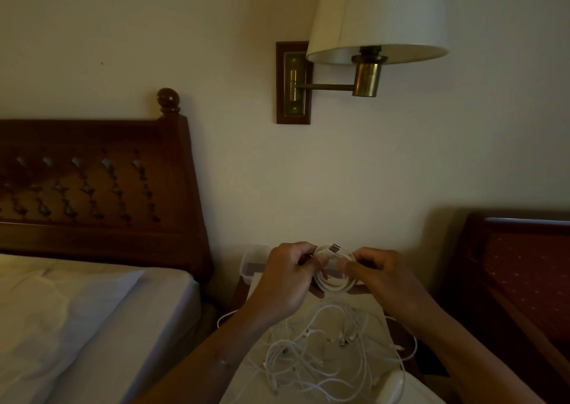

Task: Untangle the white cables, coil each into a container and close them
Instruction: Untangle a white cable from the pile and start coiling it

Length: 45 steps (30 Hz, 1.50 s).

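While our left hand (287, 275) and right hand (379, 275) both pinch the coiled white cable (333, 286) near the clear container (250, 264), it looks light and springy; we'd best grip across the loops, beside its USB plug (334, 248).

1 head-worn view, forward and down
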Available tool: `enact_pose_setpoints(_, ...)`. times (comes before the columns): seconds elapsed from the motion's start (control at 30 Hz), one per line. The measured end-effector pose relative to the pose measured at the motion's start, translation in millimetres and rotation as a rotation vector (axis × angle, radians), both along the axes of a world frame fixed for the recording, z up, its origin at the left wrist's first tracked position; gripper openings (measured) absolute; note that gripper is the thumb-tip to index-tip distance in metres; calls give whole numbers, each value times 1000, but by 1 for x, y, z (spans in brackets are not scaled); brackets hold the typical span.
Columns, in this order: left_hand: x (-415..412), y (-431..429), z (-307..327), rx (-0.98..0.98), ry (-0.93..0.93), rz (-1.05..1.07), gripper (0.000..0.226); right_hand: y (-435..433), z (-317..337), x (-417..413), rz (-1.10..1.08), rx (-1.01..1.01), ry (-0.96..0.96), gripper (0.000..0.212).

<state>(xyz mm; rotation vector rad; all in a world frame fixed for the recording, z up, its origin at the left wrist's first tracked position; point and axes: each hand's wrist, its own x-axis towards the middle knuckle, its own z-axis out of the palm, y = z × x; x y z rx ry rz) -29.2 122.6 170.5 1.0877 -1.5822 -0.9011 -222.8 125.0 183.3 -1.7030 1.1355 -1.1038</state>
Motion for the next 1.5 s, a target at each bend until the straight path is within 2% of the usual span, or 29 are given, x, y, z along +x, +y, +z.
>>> enact_pose_setpoints(0.13,0,0,0,41,47,-26,18,-3,5,-4,60,-11,123,22)
enact_pose_setpoints(0.37,-2,0,4,40,4,5,18,0,4,1,16,-190,126,16)
enact_pose_setpoints(0.5,-3,-1,6,114,41,3,18,-5,4,-1,17,-131,215,15)
enact_pose_setpoints(0.63,0,-1,5,213,60,-56,22,-9,5,-5,118,0,311,21)
enact_pose_setpoints(0.73,1,1,8,303,131,-123,26,-10,9,-8,194,28,351,23)
enact_pose_setpoints(0.87,4,5,13,392,288,-241,25,-11,13,-12,297,101,180,25)
enact_pose_setpoints(0.97,3,6,17,370,299,-221,23,-9,9,-10,385,201,-135,24)
enact_pose_setpoints(1.03,1,5,21,324,258,-180,22,-7,2,-7,402,292,-332,37)
enact_pose_setpoints(1.07,1,5,22,306,242,-166,22,-5,0,-4,390,316,-385,42)
enact_pose_setpoints(1.13,0,6,22,277,219,-137,22,-1,-3,4,290,271,-348,33)
enact_pose_setpoints(1.2,-1,7,21,259,207,-113,21,3,-3,13,111,123,-234,16)
enact_pose_setpoints(1.33,-1,7,17,235,178,-69,20,10,-11,21,-154,-206,-116,7)
enact_pose_setpoints(1.43,1,6,14,232,171,-47,25,10,-15,19,-290,-263,-118,31)
enact_pose_setpoints(1.5,4,7,13,230,170,-54,24,10,-12,16,-286,-249,-114,33)
